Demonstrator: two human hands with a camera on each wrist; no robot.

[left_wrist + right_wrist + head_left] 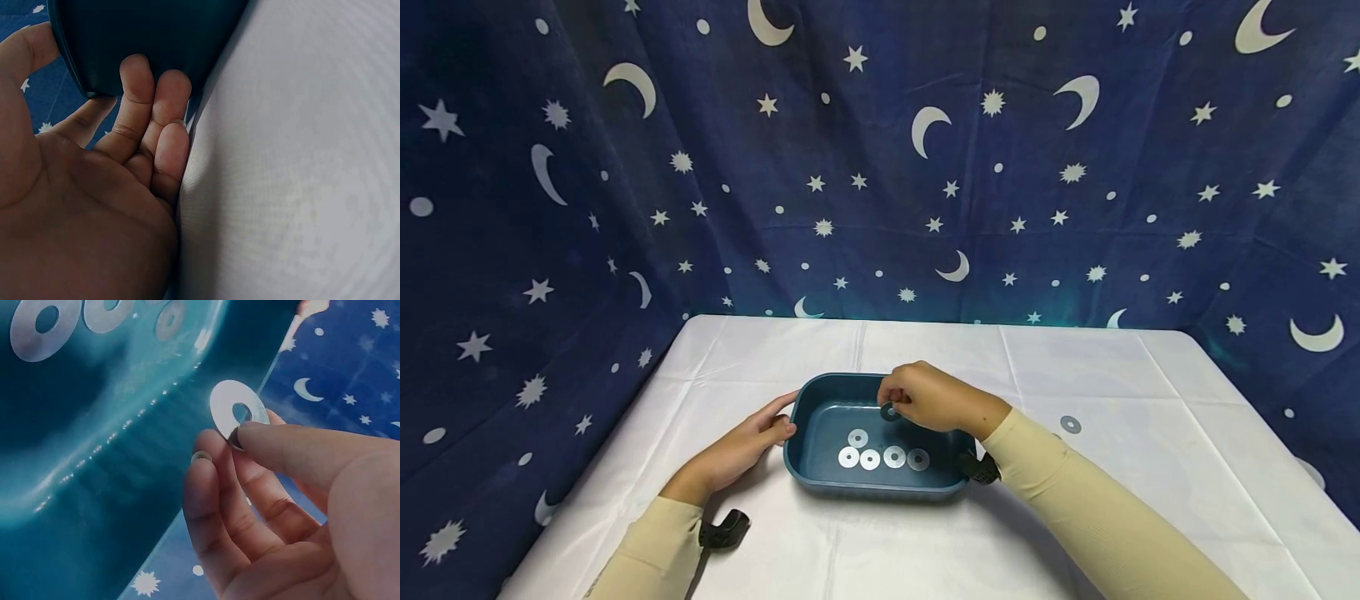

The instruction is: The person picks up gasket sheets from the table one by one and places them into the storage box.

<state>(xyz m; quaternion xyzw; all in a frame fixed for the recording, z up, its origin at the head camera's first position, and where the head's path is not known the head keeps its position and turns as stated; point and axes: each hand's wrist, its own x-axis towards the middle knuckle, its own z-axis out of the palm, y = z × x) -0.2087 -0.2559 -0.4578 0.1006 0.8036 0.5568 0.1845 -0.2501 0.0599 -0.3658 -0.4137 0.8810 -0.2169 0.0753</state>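
Note:
A dark teal rectangular tray [880, 487] stands on the white table. Inside it several flat metal washers [894, 457] lie on the floor, mostly toward the front. Over the back part of the tray, my right hand [932, 396] pinches one more washer [226, 406] by its edge between thumb and fingers, tilted and off the floor. At the tray's left end rests my left hand [741, 446]. In the left wrist view its bent fingertips [137, 72] touch the outer wall, with the thumb at the rim.
To the right of the tray a grey washer [1071, 425] lies on the tablecloth [1150, 467], and a sliver of another [1057, 437] shows beside the right sleeve. Behind the table hangs a blue curtain [880, 208] with moons and stars. Black wrist cameras [726, 530] sit on both wrists.

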